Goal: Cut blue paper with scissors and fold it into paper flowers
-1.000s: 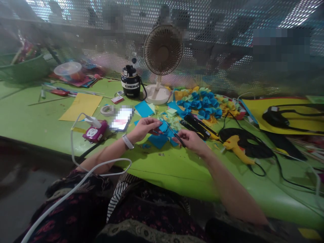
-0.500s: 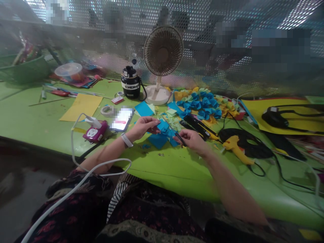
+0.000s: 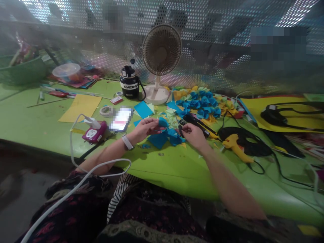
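1. Head view, far left at 10 o'clock: a green plastic basket (image 3: 22,71) at the back of a green table (image 3: 32,118), just beside a round plastic tub (image 3: 66,70) on a heap of coloured paper.
2. Around 11 o'clock: a yellow card sheet (image 3: 80,108), a white tape roll (image 3: 106,110), a pink power socket (image 3: 93,132) with a white cable (image 3: 71,145) plugged in, and a phone (image 3: 121,119) with a blurred screen just right of the socket.
3. Near 12 o'clock, far edge: a black-and-white ENERGY flask (image 3: 129,82) beside a desk fan (image 3: 161,50), both upright against a perforated metal screen (image 3: 215,30).
4. Just left of 12 o'clock: the left hand (image 3: 148,128), white watch strap (image 3: 127,142) on the wrist, pinching a blue paper scrap (image 3: 163,122) at the fingertips.
5. Just right of 12 o'clock: the right hand (image 3: 194,133), closed on small black-handled scissors (image 3: 180,129), tips pointing up. Hands apart, scissors beside the scrap; contact between blades and paper too blurred to tell.
6. Under both hands: loose blue paper offcuts (image 3: 159,140).
7. About 1 o'clock: blue paper flowers (image 3: 202,103) among yellow and green ones.
8. About 2 o'clock: a yellow hot glue gun (image 3: 235,145) on coiled black cable, then a yellow poster sheet (image 3: 286,114).
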### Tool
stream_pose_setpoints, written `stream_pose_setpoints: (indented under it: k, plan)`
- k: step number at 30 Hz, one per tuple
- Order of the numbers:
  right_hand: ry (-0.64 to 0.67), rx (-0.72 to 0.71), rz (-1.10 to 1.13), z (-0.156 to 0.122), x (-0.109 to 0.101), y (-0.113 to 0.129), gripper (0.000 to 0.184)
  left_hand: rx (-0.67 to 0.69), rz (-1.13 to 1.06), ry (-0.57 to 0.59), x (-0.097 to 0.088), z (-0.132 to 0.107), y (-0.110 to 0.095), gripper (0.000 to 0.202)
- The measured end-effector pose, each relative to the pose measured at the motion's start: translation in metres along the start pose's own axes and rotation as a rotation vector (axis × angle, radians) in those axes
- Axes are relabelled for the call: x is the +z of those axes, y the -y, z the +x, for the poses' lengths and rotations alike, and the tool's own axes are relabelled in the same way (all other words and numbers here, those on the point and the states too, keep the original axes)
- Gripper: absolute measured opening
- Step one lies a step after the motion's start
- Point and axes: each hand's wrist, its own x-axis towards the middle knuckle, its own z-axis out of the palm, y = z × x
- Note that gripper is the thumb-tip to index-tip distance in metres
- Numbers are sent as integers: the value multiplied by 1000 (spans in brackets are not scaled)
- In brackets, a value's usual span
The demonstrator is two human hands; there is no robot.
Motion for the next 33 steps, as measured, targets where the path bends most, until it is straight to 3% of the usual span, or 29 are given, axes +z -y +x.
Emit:
stream_pose_setpoints:
  k: [4, 7, 13, 24, 30, 33]
  plan:
    - [-73, -101, -264, 2, 3, -5, 32, -6, 3, 50, 0, -1, 3, 23]
    - [-69, -70, -390, 4, 7, -4, 30, -15, 26, 27, 0, -1, 7, 29]
    - [3, 49, -445, 9, 17, -5, 28, 4, 47, -28, 3, -2, 12, 34]
    - [-79, 102, -540, 17, 17, -7, 26, 109, 4, -100, 8, -1, 21, 40]
    - [-96, 46, -388, 17, 17, -8, 21, 171, -55, -160, 7, 0, 18, 42]
    - [-82, -10, -106, 7, 17, 4, 28, 214, -61, -179, 8, 1, 19, 42]
